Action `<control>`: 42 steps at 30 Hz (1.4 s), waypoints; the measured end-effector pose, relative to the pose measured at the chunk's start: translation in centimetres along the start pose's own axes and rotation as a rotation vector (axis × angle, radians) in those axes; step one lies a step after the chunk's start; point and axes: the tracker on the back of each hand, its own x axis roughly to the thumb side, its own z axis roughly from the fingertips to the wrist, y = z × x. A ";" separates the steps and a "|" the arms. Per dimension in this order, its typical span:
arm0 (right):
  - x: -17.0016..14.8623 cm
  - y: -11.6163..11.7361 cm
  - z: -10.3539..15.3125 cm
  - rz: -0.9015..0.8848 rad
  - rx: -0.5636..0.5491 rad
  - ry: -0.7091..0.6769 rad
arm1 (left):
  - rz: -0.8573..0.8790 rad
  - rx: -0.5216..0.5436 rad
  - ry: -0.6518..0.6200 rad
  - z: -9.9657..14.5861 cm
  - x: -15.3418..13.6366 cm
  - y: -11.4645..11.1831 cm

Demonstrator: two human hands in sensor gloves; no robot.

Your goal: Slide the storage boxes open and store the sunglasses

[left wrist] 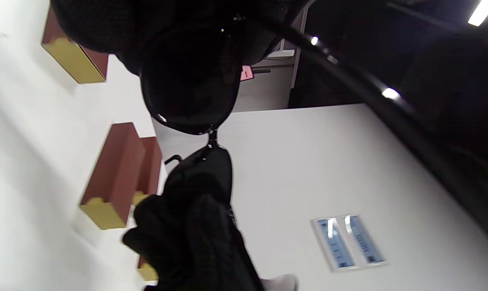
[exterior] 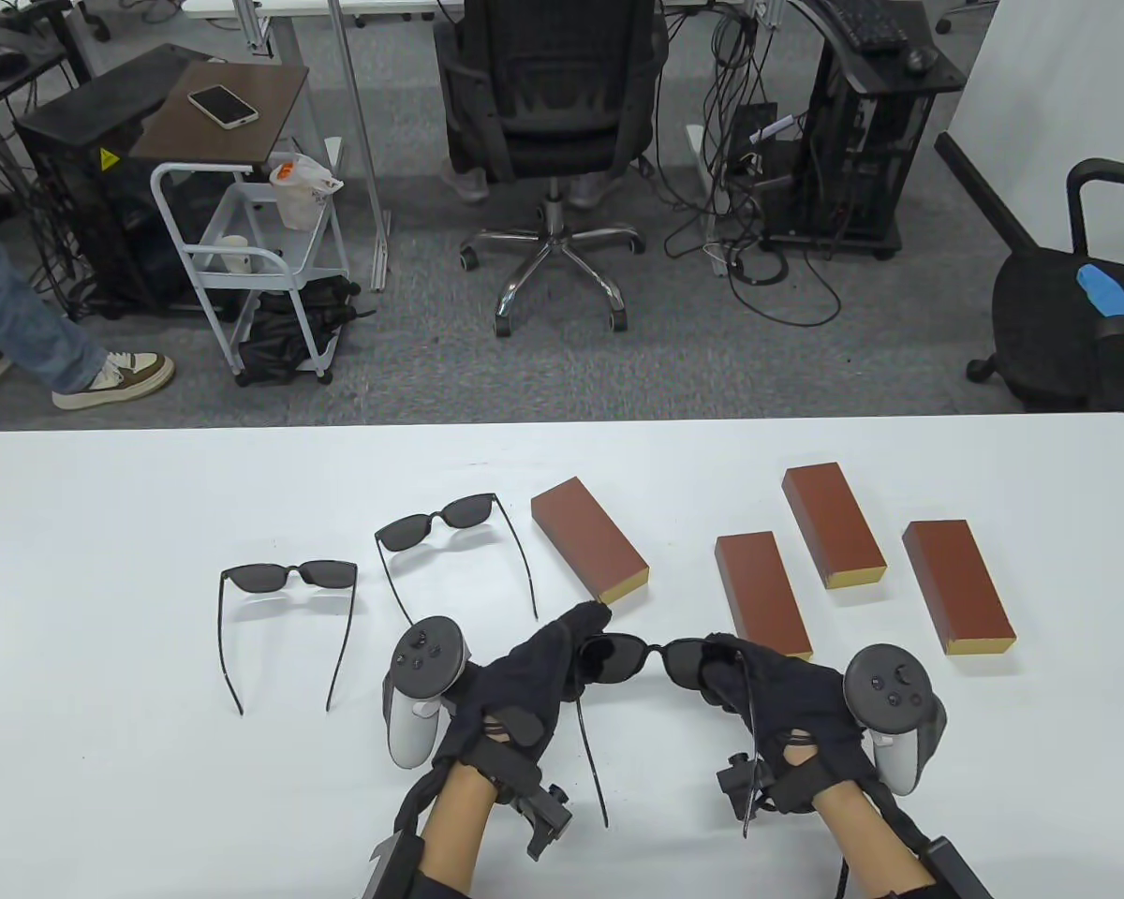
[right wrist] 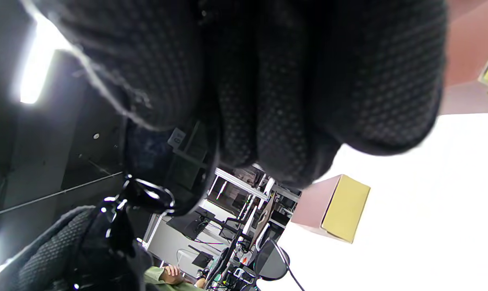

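— Where are the sunglasses [exterior: 639, 657]?
— Held above the smooth white worktop [exterior: 103, 581]: left hand [exterior: 525, 688] and right hand [exterior: 773, 698], in knit gloves, each grip a glossy dark lens.
— The boxes?
— Four rectangular brown storage boxes [exterior: 588, 551], gold-ended, closed.

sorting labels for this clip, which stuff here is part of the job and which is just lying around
Job: held sunglasses, gripped by left hand and right hand; two more sunglasses; four boxes.

Lying about: phone, cart, chair.
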 end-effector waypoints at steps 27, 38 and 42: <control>-0.8 1.9 1.5 -0.302 -0.057 0.139 | 0.223 0.203 0.142 1.0 -2.1 -1.4; -0.3 2.2 1.0 -0.258 0.086 -0.077 | 0.244 0.215 0.206 1.6 -2.6 -0.9; -0.7 2.8 1.1 -0.321 0.165 -0.103 | 0.223 0.240 0.218 1.7 -2.5 -0.9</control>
